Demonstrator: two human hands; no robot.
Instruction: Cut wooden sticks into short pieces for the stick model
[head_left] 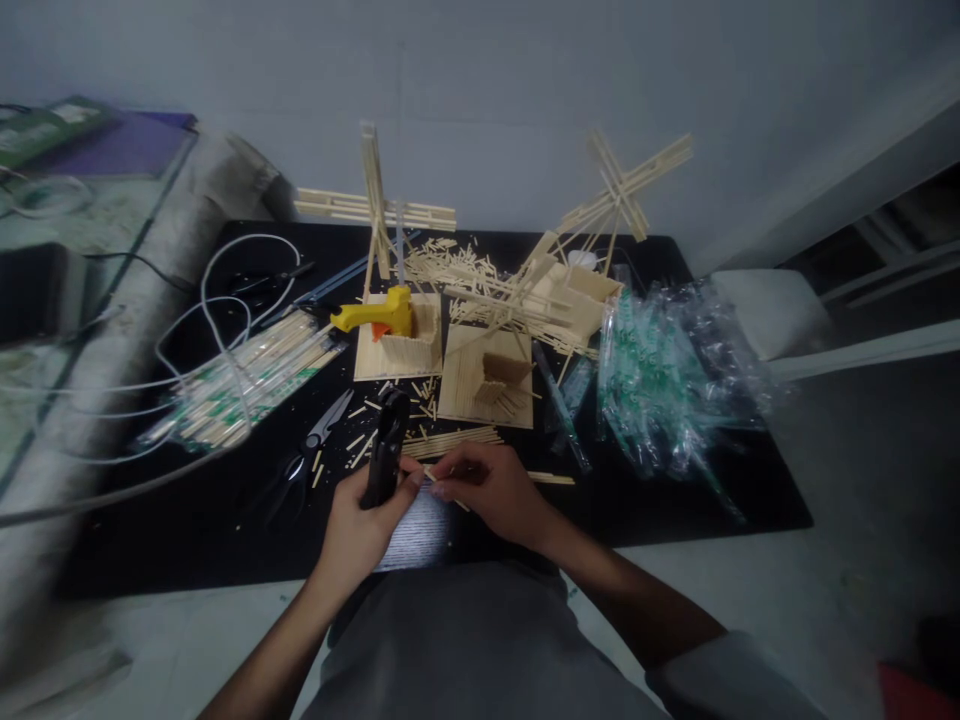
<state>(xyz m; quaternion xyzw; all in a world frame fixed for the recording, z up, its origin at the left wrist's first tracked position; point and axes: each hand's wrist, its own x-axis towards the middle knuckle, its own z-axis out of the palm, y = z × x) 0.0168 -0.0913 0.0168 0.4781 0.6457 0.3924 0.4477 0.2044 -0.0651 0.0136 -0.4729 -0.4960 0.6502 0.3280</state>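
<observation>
My left hand [360, 525] is closed around a black hand tool [385, 450] with a rounded head, which stands upright; its exact kind is unclear. Low over the near part of the black table, my right hand [491, 490] pinches a thin wooden stick [459, 500]. The fingertips of both hands come close together at this stick. Just beyond them lies a row of longer wooden sticks [454, 440]. Scissors [319, 435] with dark handles rest to the left of my left hand, amid short cut stick pieces [364, 448].
A yellow glue gun [386, 315] sits on a wooden stick model [401, 355]. Another model [487, 375] stands beside it, with windmill-like blades [376, 205] behind. Plastic packaging [660, 370] covers the right side; packed sticks [247, 385] and a white cable [217, 340] lie left.
</observation>
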